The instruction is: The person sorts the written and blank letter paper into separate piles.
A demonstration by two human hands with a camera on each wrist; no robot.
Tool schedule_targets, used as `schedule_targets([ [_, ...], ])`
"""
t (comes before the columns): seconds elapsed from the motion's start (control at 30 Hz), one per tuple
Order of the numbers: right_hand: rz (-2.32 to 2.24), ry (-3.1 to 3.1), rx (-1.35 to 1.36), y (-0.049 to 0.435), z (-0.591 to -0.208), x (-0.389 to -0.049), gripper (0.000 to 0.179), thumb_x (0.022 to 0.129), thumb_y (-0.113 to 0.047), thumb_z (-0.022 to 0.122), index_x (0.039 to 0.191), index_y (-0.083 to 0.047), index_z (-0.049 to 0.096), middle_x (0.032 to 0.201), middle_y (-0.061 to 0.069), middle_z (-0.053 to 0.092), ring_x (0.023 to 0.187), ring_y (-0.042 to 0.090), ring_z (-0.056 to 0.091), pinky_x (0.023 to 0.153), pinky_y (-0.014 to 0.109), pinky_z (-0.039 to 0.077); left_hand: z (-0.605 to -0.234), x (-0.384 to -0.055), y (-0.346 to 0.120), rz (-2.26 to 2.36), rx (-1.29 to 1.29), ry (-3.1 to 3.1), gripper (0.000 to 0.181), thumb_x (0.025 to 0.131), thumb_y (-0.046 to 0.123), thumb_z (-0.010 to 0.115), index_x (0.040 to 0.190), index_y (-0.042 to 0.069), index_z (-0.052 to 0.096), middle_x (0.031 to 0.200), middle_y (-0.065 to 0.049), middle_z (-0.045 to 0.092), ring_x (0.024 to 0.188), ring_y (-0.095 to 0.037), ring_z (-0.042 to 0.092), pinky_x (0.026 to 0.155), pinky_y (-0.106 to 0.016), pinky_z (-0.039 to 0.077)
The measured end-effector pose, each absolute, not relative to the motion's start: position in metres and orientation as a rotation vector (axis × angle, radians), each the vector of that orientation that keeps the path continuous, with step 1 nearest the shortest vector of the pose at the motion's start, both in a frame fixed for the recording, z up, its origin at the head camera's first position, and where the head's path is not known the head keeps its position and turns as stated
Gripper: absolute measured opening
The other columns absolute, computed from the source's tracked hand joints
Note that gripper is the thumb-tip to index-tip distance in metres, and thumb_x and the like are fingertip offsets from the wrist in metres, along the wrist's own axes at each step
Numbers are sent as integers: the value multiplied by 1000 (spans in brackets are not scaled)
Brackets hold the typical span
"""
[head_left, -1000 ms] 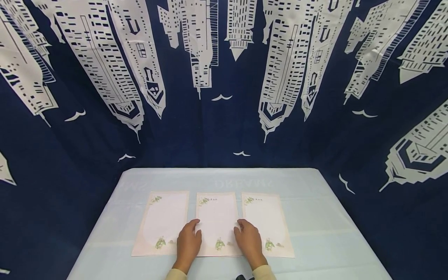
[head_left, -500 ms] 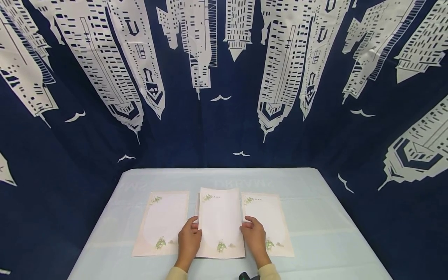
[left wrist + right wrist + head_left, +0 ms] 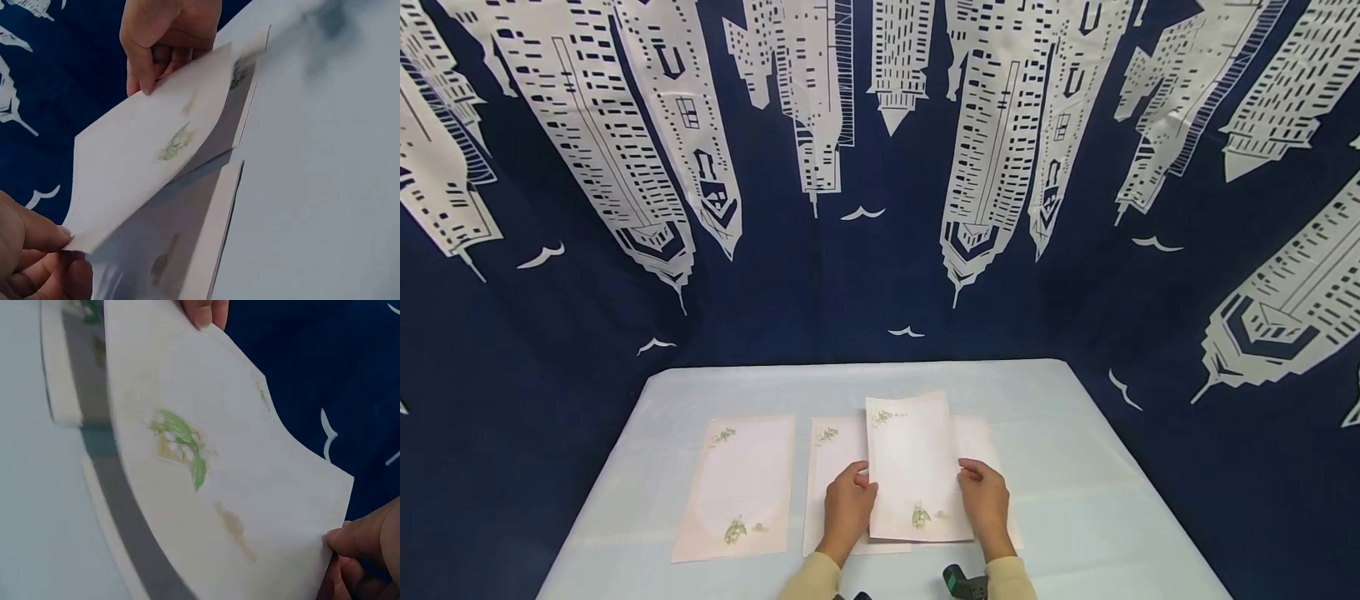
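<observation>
A sheet of patterned paper (image 3: 913, 467) with green floral prints is held up between both hands, bowed and raised over the table. My left hand (image 3: 850, 506) pinches its left edge between thumb and fingers; my right hand (image 3: 985, 500) pinches its right edge. In the left wrist view the paper's underside casts a shadow on the sheets below. Beneath it, the middle sheet (image 3: 831, 483) and the right sheet (image 3: 981, 442) lie flat, partly covered. In the right wrist view the raised paper (image 3: 206, 450) curves along its lower edge.
Another matching sheet (image 3: 741, 483) lies flat at the left of the pale table (image 3: 1090, 483). Dark blue cloth (image 3: 820, 292) with white building prints hangs behind the table. A black device (image 3: 966, 583) sits at the right wrist.
Both hands moved from beside the middle paper to gripping its top sheet. They lifted it and carried it rightward, so it now overlaps the right sheet, exposing another sheet underneath.
</observation>
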State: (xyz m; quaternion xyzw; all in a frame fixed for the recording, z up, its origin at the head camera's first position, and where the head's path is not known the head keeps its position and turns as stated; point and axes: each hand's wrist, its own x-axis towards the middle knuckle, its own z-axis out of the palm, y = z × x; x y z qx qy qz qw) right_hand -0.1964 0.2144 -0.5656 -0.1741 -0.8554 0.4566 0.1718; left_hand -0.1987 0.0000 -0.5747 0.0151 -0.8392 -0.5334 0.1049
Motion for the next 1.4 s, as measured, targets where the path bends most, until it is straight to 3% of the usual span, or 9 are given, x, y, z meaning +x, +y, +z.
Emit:
schedule_targets([
  [0.4, 1230, -2483, -550, 261, -567, -193, 22, 93, 0, 59, 110, 7, 72, 97, 20, 72, 93, 39, 67, 74, 44, 53, -577, -217, 43, -1506, -278, -2581, 32, 81, -8, 66, 113, -8, 69, 69, 5, 61, 59, -7, 53, 60, -29, 50],
  [0.67, 1185, -2546, -606, 278, -573, -196, 25, 95, 1, 53, 112, 11, 69, 99, 25, 71, 93, 42, 66, 78, 53, 53, -581, -221, 57, -1441, -326, -2627, 28, 80, -7, 70, 108, -10, 69, 68, 0, 63, 64, -13, 59, 62, -31, 53],
  [0.83, 1166, -2605, -623, 282, -575, -199, 28, 94, 1, 51, 113, 13, 67, 102, 28, 69, 96, 44, 65, 82, 56, 51, -581, -221, 58, -1455, -305, -2715, 29, 84, -1, 72, 110, -11, 68, 73, -5, 65, 65, -16, 60, 62, -34, 53],
  [1.0, 1164, -2640, -630, 283, -575, -200, 30, 94, 1, 49, 117, 14, 64, 104, 29, 67, 99, 45, 62, 84, 55, 50, -579, -221, 57, -1435, -337, -2767, 28, 87, 4, 72, 109, -12, 66, 69, -3, 60, 61, -14, 55, 58, -31, 50],
  [1.17, 1150, -2646, -630, 281, -573, -199, 32, 95, -1, 46, 119, 14, 63, 108, 30, 65, 103, 46, 61, 86, 56, 49, -572, -220, 49, -1444, -358, -2776, 36, 90, 8, 70, 117, -15, 63, 67, -1, 57, 58, -11, 53, 56, -29, 49],
  [1.4, 1174, -2613, -615, 271, -567, -195, 30, 95, -2, 52, 119, 12, 64, 105, 27, 67, 99, 43, 62, 85, 55, 49, -567, -222, 26, -1478, -305, -2720, 35, 92, 14, 71, 119, -8, 67, 76, 1, 63, 64, -11, 56, 62, -32, 51],
])
